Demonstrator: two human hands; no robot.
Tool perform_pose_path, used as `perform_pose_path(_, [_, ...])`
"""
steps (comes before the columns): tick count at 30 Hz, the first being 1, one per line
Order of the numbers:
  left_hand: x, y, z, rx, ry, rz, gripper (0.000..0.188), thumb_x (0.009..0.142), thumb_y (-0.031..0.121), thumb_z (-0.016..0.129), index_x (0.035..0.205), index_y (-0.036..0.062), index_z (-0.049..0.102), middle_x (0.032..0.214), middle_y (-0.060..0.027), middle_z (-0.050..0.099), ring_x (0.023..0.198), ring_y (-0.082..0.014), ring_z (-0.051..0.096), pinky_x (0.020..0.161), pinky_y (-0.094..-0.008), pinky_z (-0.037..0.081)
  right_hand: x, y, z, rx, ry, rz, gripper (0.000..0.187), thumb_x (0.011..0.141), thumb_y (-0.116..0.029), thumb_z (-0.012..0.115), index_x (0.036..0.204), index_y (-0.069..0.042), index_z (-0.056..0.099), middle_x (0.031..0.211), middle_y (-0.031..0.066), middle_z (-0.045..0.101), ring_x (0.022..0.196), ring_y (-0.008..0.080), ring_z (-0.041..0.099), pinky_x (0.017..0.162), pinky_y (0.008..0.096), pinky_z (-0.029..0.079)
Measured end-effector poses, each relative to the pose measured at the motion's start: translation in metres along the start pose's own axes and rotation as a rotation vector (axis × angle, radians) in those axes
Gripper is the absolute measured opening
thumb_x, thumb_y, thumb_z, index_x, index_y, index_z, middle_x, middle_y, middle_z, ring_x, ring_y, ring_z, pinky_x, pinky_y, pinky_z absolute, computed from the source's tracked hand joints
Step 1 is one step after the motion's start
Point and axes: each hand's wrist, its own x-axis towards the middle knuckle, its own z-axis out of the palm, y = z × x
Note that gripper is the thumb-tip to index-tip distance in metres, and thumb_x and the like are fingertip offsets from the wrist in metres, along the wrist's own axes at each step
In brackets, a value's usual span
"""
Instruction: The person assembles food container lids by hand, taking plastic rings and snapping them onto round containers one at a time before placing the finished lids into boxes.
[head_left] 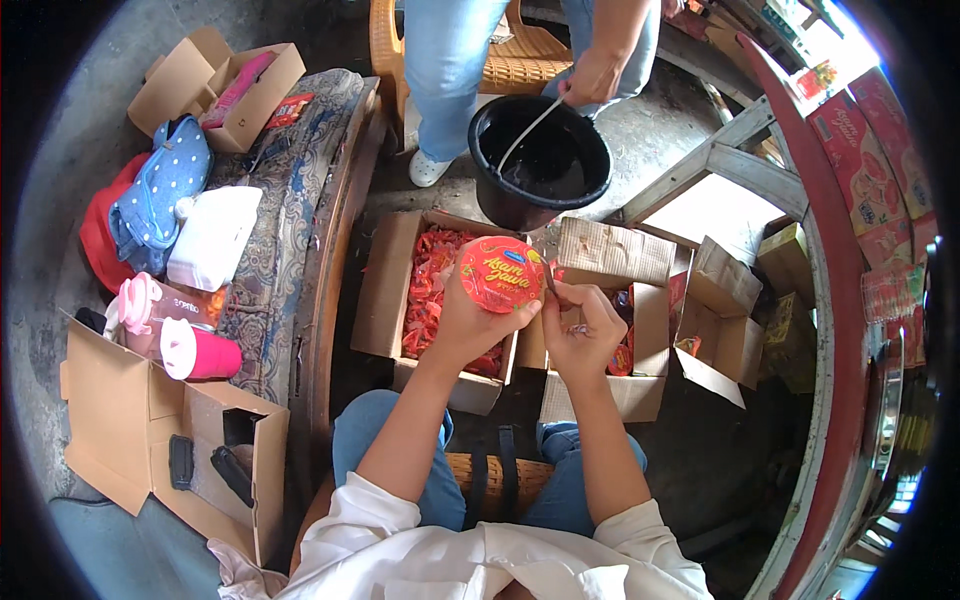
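A cup with a round red printed lid (500,278) is held up over the cardboard boxes, its lid turned toward me. My left hand (462,322) wraps around the cup from the left, closed on it. At the lid's right edge, my right hand (592,325) is closed in a pinch. A thin dark thing (549,278) shows by its fingertips, too small to name. Below my left hand, a carton (383,290) holds many red wrapped packets (428,270). Beneath my right hand stands another open carton (650,340) with red packets inside.
Ahead, another person's hand (592,78) grips the handle of a black bucket (540,150). A small open box (735,345) stands at right, beside a red-edged wooden frame (835,330). On the left bench (290,200) are a pink tumbler (212,352) and a polka-dot pouch (160,205).
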Motion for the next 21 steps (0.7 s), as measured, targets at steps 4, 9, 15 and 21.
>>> perform_pose_path(4, [0.000, -0.001, 0.002, -0.027, 0.023, 0.026, 0.060, 0.062, 0.017, 0.078, 0.111, 0.0015, 0.048, 0.105, -0.0086, 0.057, 0.098, -0.0182, 0.056, 0.088, -0.0335, 0.042, -0.001, -0.003, 0.003, 0.006, 0.017, -0.002, 0.017, 0.066, 0.006, 0.068, 0.079, -0.001, 0.062, 0.069, 0.0121, 0.061, 0.060, 0.0229, 0.060, 0.054, 0.0289, 0.047])
perform_pose_path(9, [0.001, -0.005, 0.003, 0.157, -0.024, 0.109, 0.061, 0.057, 0.027, 0.078, 0.108, 0.0056, 0.052, 0.102, -0.0073, 0.059, 0.096, -0.0209, 0.055, 0.087, -0.0374, 0.032, -0.002, 0.002, 0.004, -0.037, 0.033, -0.021, 0.018, 0.066, 0.007, 0.067, 0.080, 0.000, 0.062, 0.069, 0.0123, 0.060, 0.059, 0.0224, 0.059, 0.053, 0.0282, 0.046])
perform_pose_path(15, [0.000, -0.003, 0.007, 0.157, -0.015, 0.092, 0.061, 0.055, 0.028, 0.078, 0.107, 0.0070, 0.054, 0.099, -0.0060, 0.060, 0.096, -0.0209, 0.055, 0.088, -0.0371, 0.027, 0.004, 0.003, -0.002, 0.023, 0.010, 0.064, 0.015, 0.067, 0.008, 0.067, 0.079, 0.001, 0.062, 0.070, 0.0114, 0.062, 0.059, 0.0187, 0.061, 0.054, 0.0263, 0.047])
perform_pose_path(21, [0.000, 0.006, 0.006, 0.007, -0.017, 0.027, 0.064, 0.058, 0.026, 0.078, 0.111, 0.0043, 0.050, 0.101, -0.0071, 0.059, 0.100, -0.0209, 0.054, 0.092, -0.0382, 0.031, 0.003, 0.002, -0.003, 0.041, 0.026, 0.032, 0.014, 0.067, 0.007, 0.067, 0.079, 0.001, 0.062, 0.071, 0.0122, 0.063, 0.060, 0.0189, 0.062, 0.056, 0.0261, 0.047])
